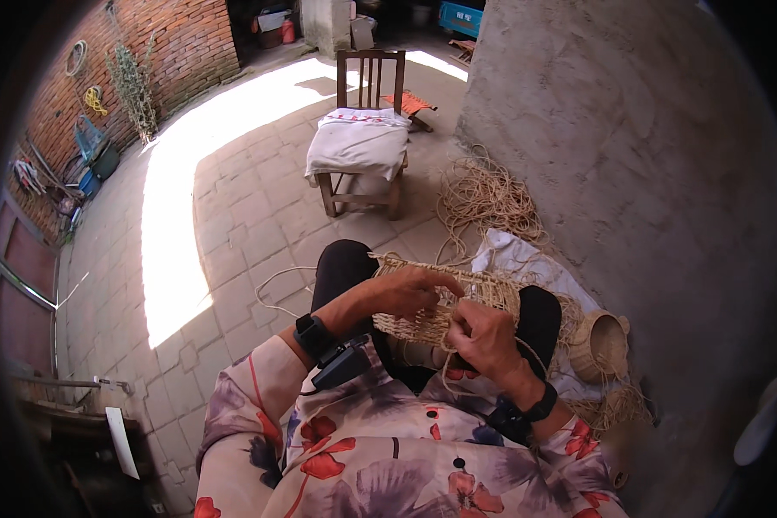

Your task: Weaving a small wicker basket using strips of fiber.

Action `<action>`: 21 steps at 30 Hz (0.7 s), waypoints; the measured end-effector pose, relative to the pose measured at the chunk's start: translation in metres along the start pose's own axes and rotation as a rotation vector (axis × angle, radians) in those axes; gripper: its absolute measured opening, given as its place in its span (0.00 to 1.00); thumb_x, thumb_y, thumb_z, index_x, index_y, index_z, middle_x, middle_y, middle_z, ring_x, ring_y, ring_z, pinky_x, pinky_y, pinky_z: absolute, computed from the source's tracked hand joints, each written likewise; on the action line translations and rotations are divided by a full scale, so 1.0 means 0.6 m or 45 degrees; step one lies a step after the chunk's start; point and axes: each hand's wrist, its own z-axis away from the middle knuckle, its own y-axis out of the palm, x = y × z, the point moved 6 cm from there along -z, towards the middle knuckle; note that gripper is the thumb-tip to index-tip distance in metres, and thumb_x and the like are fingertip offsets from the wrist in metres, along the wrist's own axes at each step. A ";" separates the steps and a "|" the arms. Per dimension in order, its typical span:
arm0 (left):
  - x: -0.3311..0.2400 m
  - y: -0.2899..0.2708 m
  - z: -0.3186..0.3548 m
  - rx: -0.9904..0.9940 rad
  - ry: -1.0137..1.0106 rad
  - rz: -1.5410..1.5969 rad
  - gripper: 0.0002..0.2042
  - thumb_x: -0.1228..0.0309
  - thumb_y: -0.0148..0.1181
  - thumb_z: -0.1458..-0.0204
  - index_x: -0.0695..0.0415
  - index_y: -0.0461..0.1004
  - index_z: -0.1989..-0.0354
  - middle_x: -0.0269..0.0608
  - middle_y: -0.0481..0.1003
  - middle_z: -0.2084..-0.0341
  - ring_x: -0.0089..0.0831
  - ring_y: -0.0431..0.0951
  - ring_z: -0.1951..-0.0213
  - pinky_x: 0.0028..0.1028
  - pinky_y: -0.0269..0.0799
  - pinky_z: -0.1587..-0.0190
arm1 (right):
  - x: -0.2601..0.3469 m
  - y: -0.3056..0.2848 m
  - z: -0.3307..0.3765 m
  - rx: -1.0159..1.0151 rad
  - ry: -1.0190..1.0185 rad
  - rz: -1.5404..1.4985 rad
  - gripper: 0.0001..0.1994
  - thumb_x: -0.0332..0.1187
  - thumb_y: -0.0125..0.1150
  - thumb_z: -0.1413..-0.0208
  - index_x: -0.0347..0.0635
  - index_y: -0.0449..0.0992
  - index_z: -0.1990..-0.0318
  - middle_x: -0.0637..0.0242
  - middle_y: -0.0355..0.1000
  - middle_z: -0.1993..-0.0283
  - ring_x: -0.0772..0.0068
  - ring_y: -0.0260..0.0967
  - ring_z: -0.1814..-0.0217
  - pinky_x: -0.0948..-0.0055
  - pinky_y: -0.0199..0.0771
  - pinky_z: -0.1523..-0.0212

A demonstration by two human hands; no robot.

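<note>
Straw-coloured openwork woven panel (495, 292) over my lap, btwn my knees (339, 263). My L hand (410, 292) lies palm-down across its upper part, fingers half-bent; whether they pinch a strand I can't tell. My R hand (485, 338), curled nearly to a fist, appears to pinch the pale cord (445, 373), which loops below it; the fingertips are hidden. Step in hand, as I judge it: working cord thru the weave. For a good result, I should brace the panel w/ L, pull w/ R in short, even draws, & seat each row snug w/o puckering the edge. Surroundings: heaped cord (488, 203) lies ahead to my R, by the plaster wall (630, 147); if I feed from there, tangles could stop it. Nearer, a white sheet (502, 249) & a tipped round woven basket (591, 350) crowd my R side. The black wrist unit (340, 368) on my L arm may snag loops. Farther off: wooden chair (371, 55) w/ white cloth (358, 142) on its seat, orange folding stool (417, 103) behind.
</note>
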 end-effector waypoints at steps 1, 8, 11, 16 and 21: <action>0.003 0.001 -0.006 -0.018 0.141 -0.006 0.22 0.79 0.47 0.49 0.53 0.73 0.43 0.46 0.79 0.69 0.30 0.81 0.74 0.29 0.78 0.70 | -0.002 0.000 -0.001 0.033 0.011 -0.057 0.06 0.25 0.62 0.56 0.42 0.69 0.73 0.58 0.69 0.76 0.52 0.73 0.74 0.57 0.72 0.72; -0.018 0.003 -0.019 0.099 -0.018 0.252 0.23 0.78 0.50 0.48 0.54 0.73 0.42 0.29 0.72 0.77 0.16 0.68 0.79 0.19 0.63 0.77 | 0.001 -0.025 -0.010 0.033 -0.092 0.158 0.08 0.27 0.65 0.57 0.42 0.69 0.71 0.60 0.68 0.72 0.55 0.72 0.68 0.60 0.72 0.69; -0.015 0.005 -0.023 0.082 -0.061 0.268 0.22 0.77 0.51 0.46 0.53 0.73 0.42 0.26 0.68 0.80 0.15 0.63 0.81 0.18 0.59 0.80 | 0.037 -0.018 -0.023 0.003 -0.340 0.263 0.08 0.28 0.65 0.56 0.42 0.69 0.70 0.62 0.66 0.70 0.59 0.70 0.65 0.62 0.72 0.66; -0.022 0.002 -0.012 0.097 -0.042 0.338 0.21 0.76 0.50 0.45 0.54 0.72 0.41 0.24 0.66 0.81 0.15 0.62 0.83 0.18 0.58 0.81 | 0.040 0.020 -0.020 0.117 -0.517 0.312 0.07 0.27 0.62 0.56 0.43 0.68 0.71 0.61 0.62 0.72 0.57 0.66 0.69 0.58 0.69 0.66; -0.008 0.008 0.007 -0.030 -0.006 0.366 0.19 0.76 0.49 0.43 0.56 0.72 0.42 0.28 0.68 0.82 0.18 0.66 0.82 0.20 0.63 0.78 | 0.045 0.003 -0.033 0.120 -0.345 0.070 0.06 0.24 0.61 0.52 0.39 0.70 0.68 0.59 0.68 0.68 0.56 0.70 0.66 0.61 0.71 0.65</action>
